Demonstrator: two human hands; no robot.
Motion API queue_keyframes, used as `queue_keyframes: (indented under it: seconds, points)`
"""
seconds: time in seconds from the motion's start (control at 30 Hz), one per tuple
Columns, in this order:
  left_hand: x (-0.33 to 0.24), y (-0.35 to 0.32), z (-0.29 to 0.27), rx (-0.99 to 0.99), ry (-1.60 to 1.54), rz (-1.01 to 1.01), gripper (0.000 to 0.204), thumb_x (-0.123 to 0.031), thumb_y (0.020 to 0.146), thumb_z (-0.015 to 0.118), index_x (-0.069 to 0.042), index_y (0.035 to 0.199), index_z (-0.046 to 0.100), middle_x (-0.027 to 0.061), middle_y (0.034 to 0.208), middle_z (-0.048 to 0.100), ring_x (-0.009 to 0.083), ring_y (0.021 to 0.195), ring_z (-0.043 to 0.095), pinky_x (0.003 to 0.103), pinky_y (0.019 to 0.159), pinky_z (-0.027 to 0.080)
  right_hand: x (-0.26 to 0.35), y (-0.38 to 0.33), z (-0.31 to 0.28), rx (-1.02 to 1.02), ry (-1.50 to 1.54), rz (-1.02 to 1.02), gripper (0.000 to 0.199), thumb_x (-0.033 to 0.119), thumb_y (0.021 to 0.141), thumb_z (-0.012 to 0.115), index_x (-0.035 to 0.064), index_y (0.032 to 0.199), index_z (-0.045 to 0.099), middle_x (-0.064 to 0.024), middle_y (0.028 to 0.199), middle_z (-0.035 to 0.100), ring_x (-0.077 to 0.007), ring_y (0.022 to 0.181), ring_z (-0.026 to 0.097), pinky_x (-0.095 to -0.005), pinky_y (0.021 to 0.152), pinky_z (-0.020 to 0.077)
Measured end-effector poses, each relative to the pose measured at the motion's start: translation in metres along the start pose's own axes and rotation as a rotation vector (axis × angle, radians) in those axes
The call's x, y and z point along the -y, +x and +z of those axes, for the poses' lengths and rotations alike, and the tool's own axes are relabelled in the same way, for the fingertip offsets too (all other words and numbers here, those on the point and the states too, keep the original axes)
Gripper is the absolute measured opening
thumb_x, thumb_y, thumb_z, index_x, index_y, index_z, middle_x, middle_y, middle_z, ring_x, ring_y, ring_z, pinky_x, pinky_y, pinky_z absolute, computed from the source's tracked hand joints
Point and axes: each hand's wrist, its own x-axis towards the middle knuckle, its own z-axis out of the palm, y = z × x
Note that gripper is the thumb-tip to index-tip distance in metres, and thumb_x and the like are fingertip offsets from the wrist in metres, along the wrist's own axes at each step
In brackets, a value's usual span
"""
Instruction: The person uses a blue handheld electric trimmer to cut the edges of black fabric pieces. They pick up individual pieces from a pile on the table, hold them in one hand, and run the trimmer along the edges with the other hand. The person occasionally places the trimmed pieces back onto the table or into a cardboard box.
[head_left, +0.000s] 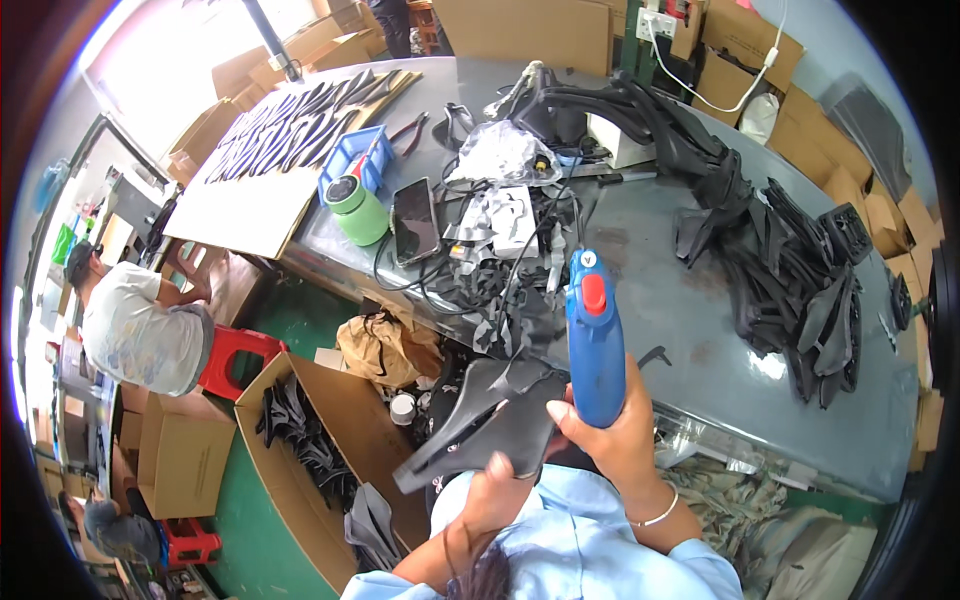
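Observation:
My right hand (622, 435) is closed around the handle of a blue handheld tool (598, 365) with a red button; a thin metal tip shows at its far end. A dark grey moulded plastic part (500, 405), curved and tapering to the left, is held close to my body at the table's near edge. My left hand (495, 492) grips its lower edge, thumb on top. The tool stands at the part's right side, its tip pointing away from me over the table. Dark scraps (515, 300) are heaped just beyond the part.
On the metal table (660, 240) lie a phone (415, 222), a green jar (356, 212), a blue basket (366, 155) and piled black parts (790, 270). A cardboard box (365, 445) of parts stands at left. Two people (145, 320) sit further left.

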Motion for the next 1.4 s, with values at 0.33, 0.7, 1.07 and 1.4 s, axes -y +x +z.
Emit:
queue_keyframes:
  seconds: [0.33, 0.7, 1.07, 1.4]
  points:
    - [-0.056, 0.012, 0.009, -0.320, -0.120, 0.617, 0.042, -0.026, 0.085, 0.057, -0.013, 0.122, 0.043, 0.0098, 0.117, 0.053, 0.0247, 0.109, 0.055, 0.042, 0.092, 0.047, -0.013, -0.036, 0.005, 0.156, -0.638, -0.420, 0.052, 0.035, 0.066, 0.081, 0.0001, 0.092, 0.052, -0.0086, 0.060, 0.058, -0.0236, 0.050, 0.056, -0.0327, 0.048, 0.0443]
    - [-0.053, 0.011, -0.009, -0.249, 0.059, 0.768, 0.042, -0.021, 0.083, 0.057, -0.003, 0.119, 0.043, 0.0205, 0.117, 0.053, 0.0330, 0.108, 0.054, 0.046, 0.096, 0.043, -0.004, -0.040, 0.006, 0.271, -0.638, -0.390, 0.061, 0.036, 0.061, 0.085, -0.0008, 0.094, 0.050, -0.0126, 0.068, 0.059, -0.0276, 0.057, 0.061, -0.0354, 0.053, 0.0478]
    - [-0.105, -0.002, -0.013, -0.336, 0.124, 0.434, 0.045, -0.019, 0.071, 0.054, 0.008, 0.107, 0.055, 0.0213, 0.109, 0.059, 0.0281, 0.102, 0.058, 0.038, 0.092, 0.045, -0.014, -0.039, -0.006, 0.253, -0.741, -0.464, 0.056, 0.032, 0.062, 0.084, -0.0004, 0.094, 0.051, -0.0100, 0.068, 0.058, -0.0254, 0.056, 0.057, -0.0344, 0.052, 0.0434]
    - [-0.137, -0.006, -0.009, -0.291, 0.246, 0.342, 0.042, -0.017, 0.076, 0.049, 0.008, 0.110, 0.052, 0.0220, 0.103, 0.061, 0.0257, 0.094, 0.061, 0.034, 0.086, 0.048, -0.013, -0.039, -0.005, 0.283, -0.769, -0.520, 0.045, 0.014, 0.059, 0.080, -0.0007, 0.091, 0.052, -0.0068, 0.057, 0.056, -0.0231, 0.049, 0.056, -0.0321, 0.054, 0.0409]
